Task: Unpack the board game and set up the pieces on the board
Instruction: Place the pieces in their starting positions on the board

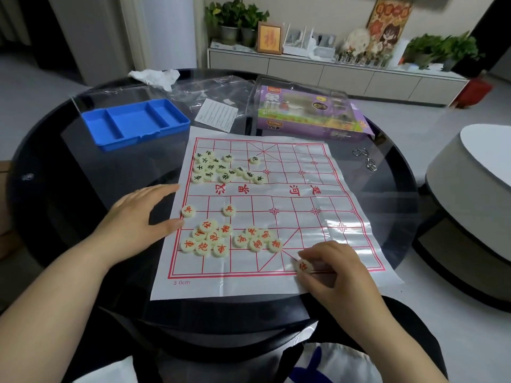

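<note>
One cream disc (red character) sits pinched in the grip of the right hand; left hand lies flat, empty.

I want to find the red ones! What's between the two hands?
Head view: two heaps of red-lettered pieces on the board, between left hand and right hand.

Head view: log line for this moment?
left hand: rests at board edge | right hand: pinches red piece | other pieces: mostly heaped
</note>
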Motion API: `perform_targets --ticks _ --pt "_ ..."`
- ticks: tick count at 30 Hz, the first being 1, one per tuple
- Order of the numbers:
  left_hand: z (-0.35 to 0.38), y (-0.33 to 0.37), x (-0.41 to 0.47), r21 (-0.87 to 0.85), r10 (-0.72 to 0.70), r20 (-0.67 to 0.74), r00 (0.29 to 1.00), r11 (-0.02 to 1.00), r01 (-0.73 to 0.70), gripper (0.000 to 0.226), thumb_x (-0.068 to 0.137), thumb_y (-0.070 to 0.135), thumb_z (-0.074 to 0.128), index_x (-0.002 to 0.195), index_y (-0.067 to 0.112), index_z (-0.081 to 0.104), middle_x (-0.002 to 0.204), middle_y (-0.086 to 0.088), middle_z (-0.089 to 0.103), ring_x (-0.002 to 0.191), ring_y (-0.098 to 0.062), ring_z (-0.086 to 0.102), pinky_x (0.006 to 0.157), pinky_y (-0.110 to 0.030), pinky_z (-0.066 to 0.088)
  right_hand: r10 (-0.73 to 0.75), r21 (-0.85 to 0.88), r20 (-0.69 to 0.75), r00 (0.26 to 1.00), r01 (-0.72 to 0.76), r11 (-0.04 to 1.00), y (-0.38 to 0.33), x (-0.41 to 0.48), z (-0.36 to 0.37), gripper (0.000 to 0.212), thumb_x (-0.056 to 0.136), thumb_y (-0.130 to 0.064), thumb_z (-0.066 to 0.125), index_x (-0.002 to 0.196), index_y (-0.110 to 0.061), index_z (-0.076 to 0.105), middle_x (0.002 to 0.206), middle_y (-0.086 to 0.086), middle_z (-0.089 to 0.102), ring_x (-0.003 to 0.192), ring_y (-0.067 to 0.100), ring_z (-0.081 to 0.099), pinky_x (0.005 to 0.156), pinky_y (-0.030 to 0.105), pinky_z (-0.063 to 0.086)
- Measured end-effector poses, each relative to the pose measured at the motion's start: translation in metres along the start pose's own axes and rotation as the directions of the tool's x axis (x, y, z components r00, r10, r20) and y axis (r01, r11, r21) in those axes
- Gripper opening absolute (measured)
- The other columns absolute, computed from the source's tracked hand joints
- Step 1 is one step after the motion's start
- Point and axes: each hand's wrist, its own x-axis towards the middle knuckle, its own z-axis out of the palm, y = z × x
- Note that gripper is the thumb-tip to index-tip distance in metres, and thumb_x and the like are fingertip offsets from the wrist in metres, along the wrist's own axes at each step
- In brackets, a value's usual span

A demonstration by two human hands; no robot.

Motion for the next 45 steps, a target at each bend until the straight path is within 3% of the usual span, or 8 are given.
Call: perform_targets --ticks 4,11,17,23,29,37,40,45 --pt "0.001 -0.001 -0.001 0.024 0.012 0.008 1.0 1.0 -0.012 0.061 0.083 0.034 0.058 0.138 0.032 0.031 0.146 0.002 0.033 0.137 -0.02 0.023 0.113 -0.046 0.018 0.059 0.108 0.009 0.998 -0.06 0.992 -0.01 0.008 -0.009 0.034 0.077 -0.018 0.07 0.081 -0.045 0.05 0.089 -0.026 0.051 0.091 -0.01 0.047 0.078 0.0 0.036" --pt "0.0 0.002 -0.002 0.077 0.005 0.034 0.999 0.997 -0.008 0.072 0.076 0.046 0.062 0.138 0.037 0.026 0.148 0.005 0.026 0.138 -0.018 0.017 0.113 -0.038 0.012 0.003 -0.038 0.125 0.992 0.002 0.999 -0.02 0.043 -0.001 0.024 0.08 -0.026 0.065 0.104 -0.025 0.06 0.09 -0.019 0.047 0.081 -0.005 0.042 0.072 0.0 0.034" --pt "-0.002 0.005 -0.004 0.064 -0.016 0.055 0.998 0.998 0.012 0.084 0.065 0.058 0.061 0.138 0.04 0.024 0.15 0.006 0.022 0.139 -0.017 0.014 0.112 -0.036 0.011 0.051 -0.131 0.161 0.986 -0.03 0.991 -0.019 0.054 0.009 0.027 0.079 -0.025 0.066 0.104 -0.016 0.06 0.085 -0.013 0.04 0.086 0.007 0.037 0.066 0.006 0.033" --pt "-0.001 0.003 -0.002 0.07 -0.023 0.049 0.999 0.997 0.02 0.075 0.075 0.049 0.062 0.138 0.042 0.022 0.151 0.006 0.02 0.139 -0.018 0.011 0.112 -0.036 0.01 0.05 -0.147 0.194 0.98 -0.021 0.989 -0.018 0.055 0.01 0.023 0.081 -0.023 0.065 0.102 -0.014 0.062 0.09 -0.009 0.042 0.087 0.006 0.036 0.068 0.003 0.034" --pt "0.0 0.003 -0.002 0.068 -0.022 0.047 0.999 0.998 0.019 0.072 0.077 0.045 0.062 0.138 0.041 0.023 0.15 0.006 0.021 0.139 -0.017 0.012 0.112 -0.036 0.01 0.05 -0.077 0.255 0.966 -0.031 0.997 -0.019 0.06 -0.002 0.016 0.083 -0.021 0.063 0.083 -0.03 0.049 0.077 -0.02 0.044 0.069 -0.003 0.043 0.066 0.001 0.036" --pt "-0.001 0.003 -0.002 0.053 -0.032 0.045 0.998 0.998 0.029 0.073 0.076 0.045 0.063 0.137 0.041 0.024 0.15 0.007 0.021 0.139 -0.017 0.012 0.112 -0.036 0.01 0.008 -0.118 0.37 0.929 0.038 0.992 -0.022 0.064 -0.008 0.022 0.079 -0.025 0.067 0.083 -0.036 0.048 0.085 -0.022 0.043 0.078 -0.007 0.041 0.067 0.002 0.036" --pt "-0.001 0.002 -0.001 0.051 -0.039 0.046 0.998 0.998 0.037 0.073 0.076 0.045 0.063 0.137 0.042 0.024 0.15 0.007 0.021 0.139 -0.018 0.011 0.112 -0.037 0.01 -0.007 -0.086 0.354 0.935 0.04 0.995 -0.035 0.072 -0.006 0.02 0.08 -0.027 0.065 0.095 -0.036 0.054 0.098 -0.016 0.047 0.082 0.0 0.043 0.066 0.007 0.037" --pt "-0.001 0.002 -0.002 0.041 -0.038 0.039 0.999 0.999 0.036 0.072 0.076 0.044 0.064 0.137 0.042 0.025 0.15 0.008 0.021 0.139 -0.018 0.012 0.112 -0.036 0.011 -0.036 -0.21 0.427 0.903 0.138 0.968 -0.048 0.086 0.014 0.032 0.085 -0.027 0.059 0.116 -0.024 0.057 0.113 -0.005 0.051 0.095 0.007 0.038 0.081 0.018 0.036"
